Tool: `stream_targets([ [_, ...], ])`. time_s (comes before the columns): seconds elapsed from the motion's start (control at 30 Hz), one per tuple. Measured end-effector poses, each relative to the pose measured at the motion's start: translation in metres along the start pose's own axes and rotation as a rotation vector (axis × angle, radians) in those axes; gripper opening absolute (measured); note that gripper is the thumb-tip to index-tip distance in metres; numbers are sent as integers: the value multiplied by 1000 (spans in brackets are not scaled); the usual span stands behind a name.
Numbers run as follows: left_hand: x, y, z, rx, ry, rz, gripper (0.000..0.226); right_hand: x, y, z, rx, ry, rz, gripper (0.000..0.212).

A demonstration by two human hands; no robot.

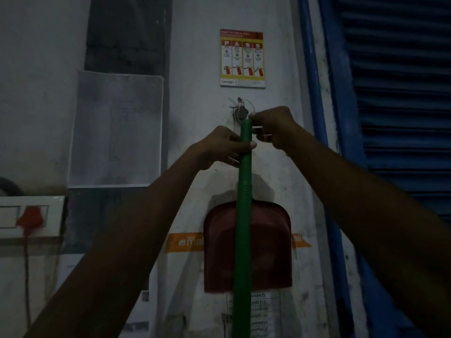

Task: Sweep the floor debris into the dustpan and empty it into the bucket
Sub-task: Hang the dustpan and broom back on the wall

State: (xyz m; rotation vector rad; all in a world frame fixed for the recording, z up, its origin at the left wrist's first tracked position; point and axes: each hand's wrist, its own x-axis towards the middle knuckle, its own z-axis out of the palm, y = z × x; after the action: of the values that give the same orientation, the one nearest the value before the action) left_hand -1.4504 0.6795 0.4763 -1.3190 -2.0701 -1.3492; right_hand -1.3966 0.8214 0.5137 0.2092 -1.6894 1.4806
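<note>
A green handle (244,215) is held upright against a dim wall (195,69), its top end by a hook (240,111).

A blue shutter (400,93) fills the right side. The handle's long axis runs vertically, and its lower end is cut off by the frame's bottom edge. A red dustpan (268,252) is seen flat on the wall behind it, partly hidden. The handle is gripped near its top by the left hand (219,147); the right hand (273,125) is curled at its tip, where something small is pinched that cannot be made out.
</note>
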Motion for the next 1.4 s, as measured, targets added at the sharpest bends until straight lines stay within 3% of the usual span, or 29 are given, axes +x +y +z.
stream_targets([
  [0.17,9,8,-24,-117,166,46,25,27,-12,17,76,163,-87,16],
  [0.4,48,10,-31,-207,357,37,29,62,-13,36,-60,271,-192,19],
  [0.53,70,5,-31,-173,415,51,18,80,-12,38,-93,300,-202,21],
  [0.7,104,-4,-27,-84,482,39,20,111,2,31,-162,377,-232,23],
  [0.93,137,-21,-10,-132,734,-36,25,121,2,34,-312,407,-304,21],
  [1.07,140,-33,-9,-139,642,-79,26,112,5,33,-347,349,-195,25],
  [1.2,127,-43,-12,-155,573,-56,27,90,19,33,-203,284,-91,18],
  [1.3,105,-46,-8,-75,582,-45,23,71,32,34,-153,299,-133,14],
  [1.4,64,-52,2,25,591,9,28,47,58,35,-289,410,-217,17],
])
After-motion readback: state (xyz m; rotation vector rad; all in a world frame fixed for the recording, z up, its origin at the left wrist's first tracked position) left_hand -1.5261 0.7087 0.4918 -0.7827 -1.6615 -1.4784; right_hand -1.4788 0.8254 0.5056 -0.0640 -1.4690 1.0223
